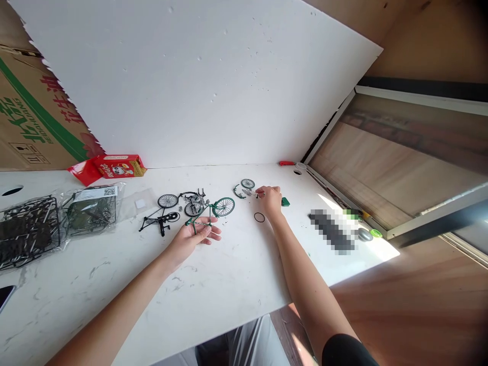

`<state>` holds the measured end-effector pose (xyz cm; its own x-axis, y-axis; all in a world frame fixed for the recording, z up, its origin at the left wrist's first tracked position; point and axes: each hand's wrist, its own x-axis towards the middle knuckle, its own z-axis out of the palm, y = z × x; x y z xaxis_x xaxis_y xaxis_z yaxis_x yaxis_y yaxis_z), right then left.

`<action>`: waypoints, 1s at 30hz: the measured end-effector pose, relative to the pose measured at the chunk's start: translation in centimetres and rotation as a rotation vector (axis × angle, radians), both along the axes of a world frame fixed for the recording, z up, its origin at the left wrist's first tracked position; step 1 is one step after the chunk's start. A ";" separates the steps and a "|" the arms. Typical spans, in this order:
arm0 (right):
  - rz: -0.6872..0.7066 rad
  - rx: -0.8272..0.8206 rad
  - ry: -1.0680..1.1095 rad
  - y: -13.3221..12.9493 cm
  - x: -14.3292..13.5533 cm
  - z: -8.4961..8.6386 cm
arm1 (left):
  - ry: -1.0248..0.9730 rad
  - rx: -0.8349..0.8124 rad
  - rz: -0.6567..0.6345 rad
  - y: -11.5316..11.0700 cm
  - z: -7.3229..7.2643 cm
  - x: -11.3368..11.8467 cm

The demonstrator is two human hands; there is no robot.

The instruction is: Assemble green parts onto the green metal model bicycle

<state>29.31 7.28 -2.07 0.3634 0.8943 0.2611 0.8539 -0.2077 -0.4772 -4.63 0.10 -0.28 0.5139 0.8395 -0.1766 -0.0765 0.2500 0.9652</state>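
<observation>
My left hand (198,233) holds a green model bicycle frame (202,216) with one spoked wheel (223,207) at its right end. Farther right, my right hand (270,198) has its fingers pinched together at the white table, beside small grey parts (247,192); what they grip, if anything, is too small to make out. Near it lie a loose spoked wheel (247,183), a curved green part (239,192), a black ring (259,217) and a small green piece (285,202). Left of the frame are black bicycle parts (162,220) and a black-rimmed wheel (168,201).
Bagged part frames (28,231) and a second bag (91,208) lie on the left, below a red box (121,166). A white board (213,81) stands behind. A red tool (286,163) and a grey oval object (365,234) are to the right.
</observation>
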 end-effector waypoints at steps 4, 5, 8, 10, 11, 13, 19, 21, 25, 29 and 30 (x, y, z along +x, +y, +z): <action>-0.004 -0.014 -0.008 -0.1 0.1 0.1 | -0.025 -0.004 -0.022 0.1 -0.2 -0.1; 0.000 -0.017 -0.009 -0.1 0.0 0.1 | -0.038 -0.011 -0.026 0.1 -0.3 -0.1; 0.012 -0.026 -0.007 -0.1 -0.2 0.1 | -0.126 -0.053 -0.054 -0.1 -0.4 -0.2; 0.016 -0.025 -0.004 -0.1 -0.3 0.1 | -0.210 -0.077 -0.084 -0.3 -0.3 -0.2; 0.017 -0.025 -0.001 -0.2 -0.4 0.2 | -0.244 -0.085 -0.094 -0.4 -0.1 -0.2; 0.019 -0.027 0.005 -0.2 -0.4 0.2 | -0.283 -0.094 -0.100 -0.5 0.1 -0.2; 0.015 -0.042 0.009 -0.2 -0.6 0.2 | -0.288 -0.117 -0.102 -0.7 0.0 0.0; 0.010 -0.031 0.008 -0.3 -0.7 0.2 | -0.282 -0.129 -0.100 -0.7 0.1 0.1; -0.019 0.044 0.013 -0.3 -1.2 1.0 | -0.300 -0.166 -0.080 -0.6 0.2 0.1; 0.035 0.140 0.042 -0.9 -3.2 2.6 | -0.303 -0.188 -0.005 -0.2 0.2 0.1; 0.085 0.154 0.061 -1.2 -4.1 3.1 | -0.305 -0.181 0.018 -0.1 0.2 0.1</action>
<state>25.17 6.10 0.99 0.3080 0.8737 0.3765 0.8335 -0.0570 -0.5496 -4.49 0.05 -0.13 0.5510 0.8182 -0.1642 -0.3607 0.4109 0.8373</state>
